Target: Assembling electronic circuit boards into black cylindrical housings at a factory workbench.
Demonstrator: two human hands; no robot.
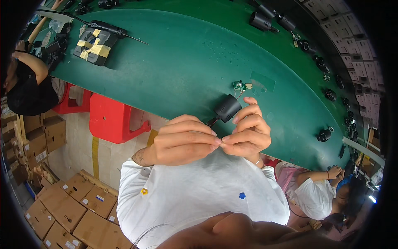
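Note:
My left hand [182,139] and my right hand [250,132] meet at the table's near edge, thumbs and fingertips pinched together. What lies between the fingertips is too small to make out. Just beyond them a black ribbed cylindrical housing [228,108] lies tilted on the green table, its thin dark end pointing toward my left fingers. Whether that end touches my fingers I cannot tell. A small green circuit board [239,86] with a pale tab sits behind the housing, and thin wires run between the two.
At the back left, an electric screwdriver [108,28] rests against a black block [96,46] wrapped in yellow tape. More black housings [261,20] line the green strip beyond the table [174,54]. Red stools [108,118] and cardboard boxes [62,203] stand left. Other people sit at both sides.

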